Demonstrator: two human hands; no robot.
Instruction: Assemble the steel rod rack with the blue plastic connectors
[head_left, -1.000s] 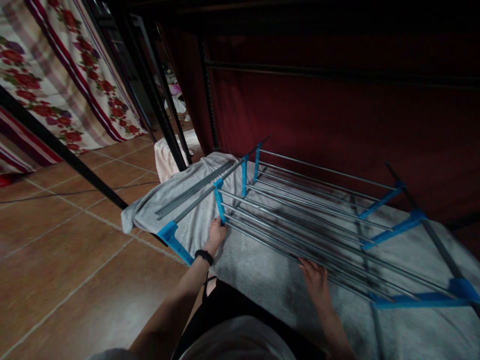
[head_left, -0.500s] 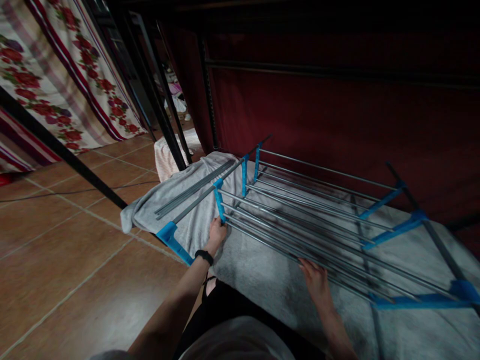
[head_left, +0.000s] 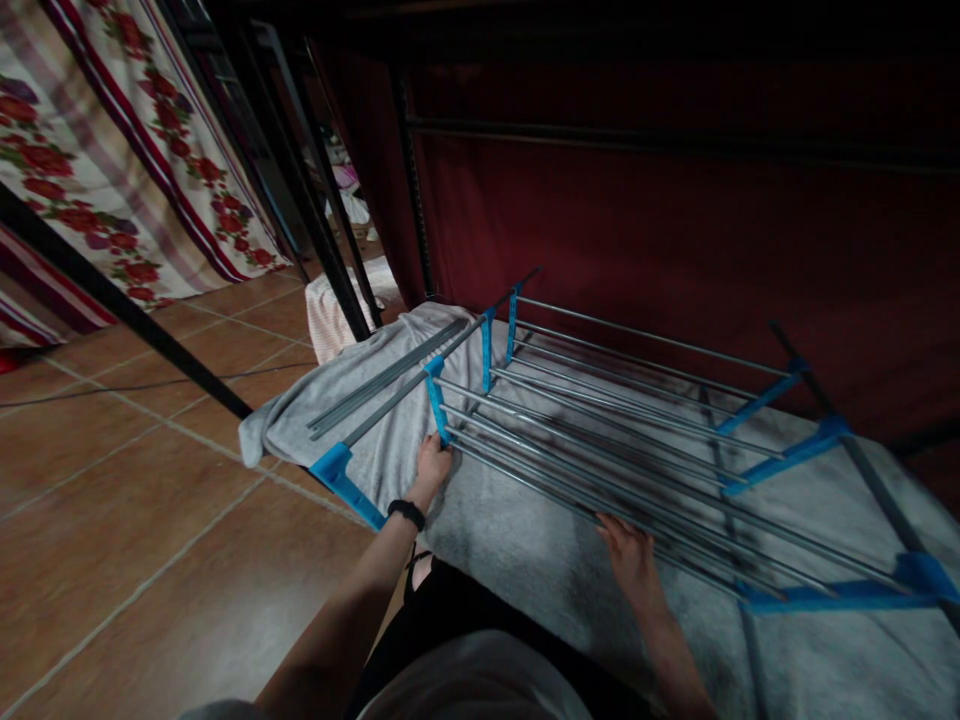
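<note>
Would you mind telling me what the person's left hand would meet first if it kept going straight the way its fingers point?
The left hand points up and away, fingertips already at the blue plastic bracket joining the metal rods. Going on, it would likely press into that bracket first, though depth is hard to judge.

Both bare arms reach forward. The left hand (head_left: 433, 464), a black band on its wrist, is curled at the blue plastic and grey metal rod rack (head_left: 600, 440)'s near-left corner; the right hand (head_left: 628, 556) lies fingers-forward against its near rods.

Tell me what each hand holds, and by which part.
Left hand grips the rack's blue connector at its lower end; right hand rests on the nearest metal rods, grip unclear.
</note>
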